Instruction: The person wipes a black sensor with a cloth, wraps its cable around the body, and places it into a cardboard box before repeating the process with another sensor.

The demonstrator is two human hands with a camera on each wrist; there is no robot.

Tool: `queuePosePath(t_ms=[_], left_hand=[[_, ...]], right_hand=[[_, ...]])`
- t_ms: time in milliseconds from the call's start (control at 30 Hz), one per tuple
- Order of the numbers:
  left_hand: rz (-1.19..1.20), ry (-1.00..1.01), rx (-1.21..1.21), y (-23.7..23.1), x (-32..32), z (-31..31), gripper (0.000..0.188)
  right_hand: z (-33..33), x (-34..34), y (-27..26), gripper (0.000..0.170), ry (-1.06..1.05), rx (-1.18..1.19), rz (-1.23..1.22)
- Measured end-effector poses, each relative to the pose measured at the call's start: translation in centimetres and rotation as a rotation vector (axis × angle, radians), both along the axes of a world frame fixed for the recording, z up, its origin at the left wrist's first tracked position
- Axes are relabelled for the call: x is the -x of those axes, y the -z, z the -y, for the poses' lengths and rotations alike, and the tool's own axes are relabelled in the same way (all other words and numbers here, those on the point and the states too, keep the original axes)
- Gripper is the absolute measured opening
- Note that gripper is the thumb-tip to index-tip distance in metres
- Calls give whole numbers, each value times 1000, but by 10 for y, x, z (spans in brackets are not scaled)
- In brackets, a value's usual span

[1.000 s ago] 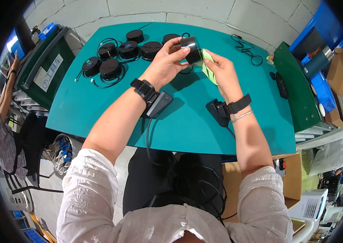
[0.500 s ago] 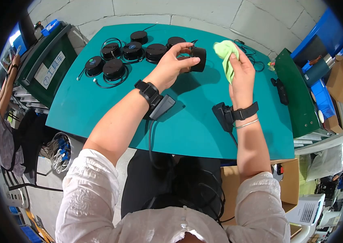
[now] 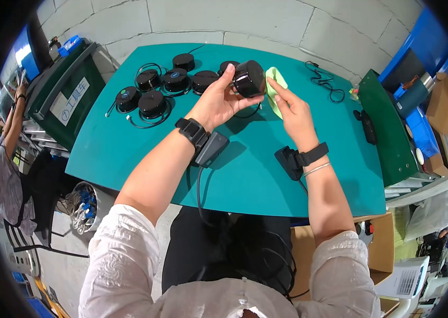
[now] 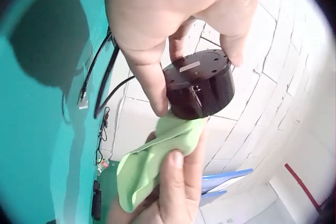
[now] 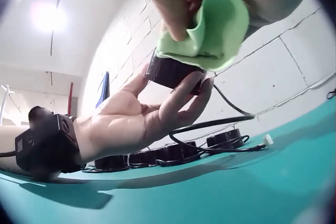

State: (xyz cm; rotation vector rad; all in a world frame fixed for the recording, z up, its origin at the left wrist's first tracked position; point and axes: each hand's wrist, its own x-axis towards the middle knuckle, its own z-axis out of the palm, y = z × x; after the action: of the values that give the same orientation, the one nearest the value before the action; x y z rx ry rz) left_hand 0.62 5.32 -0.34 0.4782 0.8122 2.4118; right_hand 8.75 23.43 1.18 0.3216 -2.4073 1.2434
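Note:
My left hand grips a round black device by its sides, lifted above the green table and tilted. A black cable with a small white connector trails from the device. In my right hand a light green cloth is pinched between thumb and fingers. The left wrist view shows the cloth against one end of the device, whose opposite face has small holes and a pale label strip. Several similar black round devices with coiled cables stand on the table, left of my hands.
A black cable lies coiled at the table's back right, and a dark object sits by the right edge. Green cabinets flank the green table. Another person's arm shows at far left.
The cloth was at the device, moved away to the right half a second ago, and is now back against it. My left hand has turned the device to another angle.

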Motion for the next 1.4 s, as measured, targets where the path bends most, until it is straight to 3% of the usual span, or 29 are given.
queuePosePath(t_ms=[133,233,333,400,467,533,600,700,800,933,1033,1100,1233,1400], left_hand=[[-192,46,159,2,-7,-5,46],[-179,-23,213,3,-6,-3,45],[-109,-60,118,3,-1,1,44],[-114,-160,117,5,2,-2,43],[-166,-127,200,4,0,-2,46],[-527,-151,424,2,-11,-5,47],[-453,-120,439,-1,-16,-7,57],[-463,-142,436,-1,-17,-5,61],[-502,-157,475,2,-14,-6,63],[-532,-150,495,3,-13,-6,61],[-413,-181,461,4,-16,-6,60],[-311,-91,328,6,-18,-8,58],[-257,2,316,13,-17,-15,55],[-168,78,212,12,-19,-18,56]], right_hand=[[5,3,5,46,-75,-29,-314],[6,-5,-5,46,-176,-45,-279],[2,-4,-3,45,-240,-99,-271],[-2,4,10,45,-100,84,-81],[-5,11,18,46,-140,220,-120],[-3,8,9,49,-210,291,-196],[-3,4,6,47,-209,344,-161],[-2,3,3,36,-133,73,-311],[-2,-6,-5,35,-107,-18,-241],[4,-1,0,36,-54,42,-233],[3,-3,-5,37,-124,-78,-340],[5,-5,-10,47,-145,-132,-385],[7,-11,-14,62,-154,-231,-430],[9,-13,-15,65,-133,-271,-491]])
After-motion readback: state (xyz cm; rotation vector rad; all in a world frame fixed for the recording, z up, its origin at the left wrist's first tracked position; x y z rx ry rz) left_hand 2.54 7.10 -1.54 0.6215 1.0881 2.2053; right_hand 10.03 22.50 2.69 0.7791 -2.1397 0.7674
